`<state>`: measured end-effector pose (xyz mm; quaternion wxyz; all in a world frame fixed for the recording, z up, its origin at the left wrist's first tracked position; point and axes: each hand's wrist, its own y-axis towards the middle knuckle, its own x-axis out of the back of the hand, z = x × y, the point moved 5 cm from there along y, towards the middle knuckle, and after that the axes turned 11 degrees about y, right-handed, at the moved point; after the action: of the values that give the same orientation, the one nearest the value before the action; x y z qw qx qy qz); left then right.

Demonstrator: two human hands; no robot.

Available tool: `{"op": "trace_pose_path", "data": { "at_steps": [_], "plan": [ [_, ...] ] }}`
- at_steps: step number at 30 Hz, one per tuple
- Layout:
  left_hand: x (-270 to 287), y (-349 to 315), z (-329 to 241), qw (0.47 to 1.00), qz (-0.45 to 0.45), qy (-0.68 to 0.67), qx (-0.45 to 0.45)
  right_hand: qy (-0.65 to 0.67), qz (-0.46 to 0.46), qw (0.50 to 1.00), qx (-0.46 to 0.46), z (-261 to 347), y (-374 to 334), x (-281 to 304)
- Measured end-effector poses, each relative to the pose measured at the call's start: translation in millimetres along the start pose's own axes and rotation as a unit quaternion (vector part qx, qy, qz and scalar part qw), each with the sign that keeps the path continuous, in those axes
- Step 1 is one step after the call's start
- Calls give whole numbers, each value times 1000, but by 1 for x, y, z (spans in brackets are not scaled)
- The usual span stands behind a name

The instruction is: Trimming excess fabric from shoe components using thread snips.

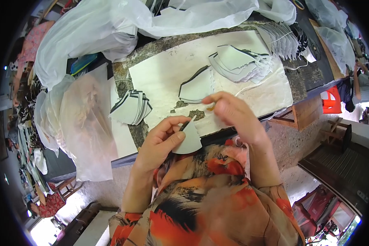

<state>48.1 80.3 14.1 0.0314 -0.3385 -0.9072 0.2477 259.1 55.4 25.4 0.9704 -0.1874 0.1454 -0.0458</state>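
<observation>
Fingers of your left hand [162, 138] pinch a panel [187, 140] by the near edge of the worktop [297, 82]; your right hand [238, 115] curls half-open, any hold unclear; apparently you're handling one panel; next calls for steadiness

1 head-worn fisheye, looking down, near hands [159, 142]
</observation>
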Motion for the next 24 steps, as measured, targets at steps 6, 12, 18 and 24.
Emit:
{"op": "trace_pose_path", "data": {
  "at_steps": [6, 12, 18, 24],
  "plan": [
    [-12, 4, -12, 999, -13, 49, -7, 23, 59, 998, -21, -11, -6, -5],
    [-12, 3, -10, 992, 14, 27, -119, 129, 38, 988, -71, -19, -8, 0],
    [-5, 34, -23, 993, -40, 3, -114, 239, -151, 958, 37, -1, 5, 45],
    [4, 61, -40, 835, -223, 451, -222, 155, -324, 919, 166, 17, 25, 96]
  ]
}}
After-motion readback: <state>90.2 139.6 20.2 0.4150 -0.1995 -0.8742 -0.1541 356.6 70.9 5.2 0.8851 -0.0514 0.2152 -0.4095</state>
